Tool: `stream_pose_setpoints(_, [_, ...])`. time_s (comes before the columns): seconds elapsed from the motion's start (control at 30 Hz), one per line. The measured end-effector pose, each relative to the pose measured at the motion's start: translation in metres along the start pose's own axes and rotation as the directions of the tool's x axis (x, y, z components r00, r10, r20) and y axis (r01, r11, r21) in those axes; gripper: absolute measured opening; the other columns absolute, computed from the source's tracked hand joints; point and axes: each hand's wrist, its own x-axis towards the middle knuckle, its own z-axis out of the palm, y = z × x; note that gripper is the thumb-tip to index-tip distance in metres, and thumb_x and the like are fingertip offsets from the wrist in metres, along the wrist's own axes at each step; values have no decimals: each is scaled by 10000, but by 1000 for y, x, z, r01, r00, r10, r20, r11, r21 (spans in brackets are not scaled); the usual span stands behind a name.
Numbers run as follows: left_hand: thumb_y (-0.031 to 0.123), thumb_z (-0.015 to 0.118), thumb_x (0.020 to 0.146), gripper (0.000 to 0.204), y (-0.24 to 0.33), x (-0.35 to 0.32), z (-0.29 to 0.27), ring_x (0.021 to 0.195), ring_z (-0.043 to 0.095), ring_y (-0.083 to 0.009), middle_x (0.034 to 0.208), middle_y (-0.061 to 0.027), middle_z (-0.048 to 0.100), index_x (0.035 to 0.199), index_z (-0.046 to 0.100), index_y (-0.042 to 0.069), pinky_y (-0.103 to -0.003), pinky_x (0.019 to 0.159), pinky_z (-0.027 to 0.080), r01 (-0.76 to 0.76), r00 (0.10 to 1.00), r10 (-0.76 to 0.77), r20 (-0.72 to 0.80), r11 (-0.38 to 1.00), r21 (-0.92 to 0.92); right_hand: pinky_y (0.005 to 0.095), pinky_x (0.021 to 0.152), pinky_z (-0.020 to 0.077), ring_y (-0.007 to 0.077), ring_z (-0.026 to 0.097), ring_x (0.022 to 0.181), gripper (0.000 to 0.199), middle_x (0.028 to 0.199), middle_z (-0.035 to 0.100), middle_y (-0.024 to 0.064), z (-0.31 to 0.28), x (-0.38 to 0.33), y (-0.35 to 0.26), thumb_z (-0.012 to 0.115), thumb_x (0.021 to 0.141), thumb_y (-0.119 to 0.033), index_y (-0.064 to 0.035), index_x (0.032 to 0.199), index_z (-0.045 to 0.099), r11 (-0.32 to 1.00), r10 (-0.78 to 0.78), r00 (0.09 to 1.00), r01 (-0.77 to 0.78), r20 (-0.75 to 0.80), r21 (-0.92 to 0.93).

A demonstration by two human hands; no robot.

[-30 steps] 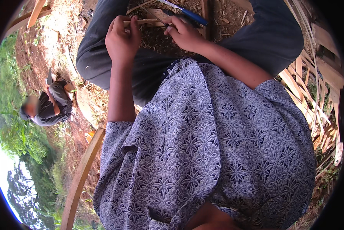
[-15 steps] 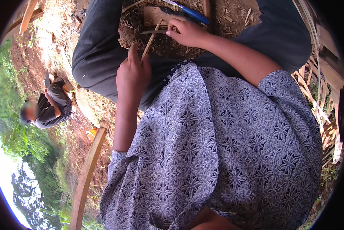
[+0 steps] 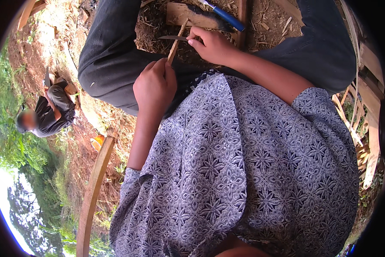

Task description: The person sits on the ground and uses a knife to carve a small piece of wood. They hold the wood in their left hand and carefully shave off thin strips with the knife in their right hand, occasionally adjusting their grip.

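From the head camera I see both hands working low over the lap, above a patch of straw-littered ground between the knees. The left hand (image 3: pixel 154 85) is closed in a fist around the lower end of a thin wooden stick (image 3: pixel 175 43), which rises tilted from the fist toward the upper right. The right hand (image 3: pixel 214 45) is closed around a small knife (image 3: pixel 172 38); its grey blade lies roughly level and points left, with the tip touching or crossing the stick near its upper part — I cannot tell how deep the edge sits. Fingers of the right hand curl tight over the handle, which is hidden.

Just beyond the right hand lies a flat wooden board (image 3: pixel 188 15) on the ground, and across its far edge rests a blue-handled tool (image 3: pixel 226 17), untouched, well clear of either hand. Wood chips and dry fibre cover the soil around the board.

To the right edge I note a pile of split wooden strips (image 3: pixel 364 141). At left, a curved wooden slat (image 3: pixel 94 188) runs down the frame. Farther left, well apart, another person (image 3: pixel 51 113) in dark clothing crouches on red earth — not involved with these hands.
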Motion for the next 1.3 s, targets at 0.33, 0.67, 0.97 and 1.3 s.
stream_pose_setpoints(0.33, [226,597,979,228,-4,5,2,723,711,-360,847,-129,726,996,767,76,-455,644,561,-17,998,18,-63,999,28,413,649,504,268,699,698,187,811,715,110,-3,4,-23,667,1009,-259,-83,1067,648,1000,21,996,-20,84,-12])
stream_pose_setpoints(0.67, [227,590,993,243,-2,5,1,758,713,-377,859,-157,726,1048,772,76,-462,666,554,32,999,-32,-24,999,7,443,670,510,325,701,736,159,829,711,127,3,-6,-31,650,1019,-233,-81,1060,628,993,-96,990,90,99,71])
stream_pose_setpoints(0.97, [218,589,998,247,0,4,-2,777,709,-389,871,-190,724,1058,773,65,-470,698,547,42,998,-44,-49,998,-47,501,735,539,392,716,854,174,880,734,136,-7,9,-12,618,1019,-285,-117,1061,636,986,128,990,-122,55,-111])
stream_pose_setpoints(1.3, [206,591,972,248,-5,11,-3,743,711,-375,849,-160,732,1014,771,41,-467,668,557,22,998,-25,-55,998,-56,452,667,539,364,721,791,175,886,739,142,-16,37,47,653,1013,-263,-91,1045,650,949,189,979,-202,-76,-243])
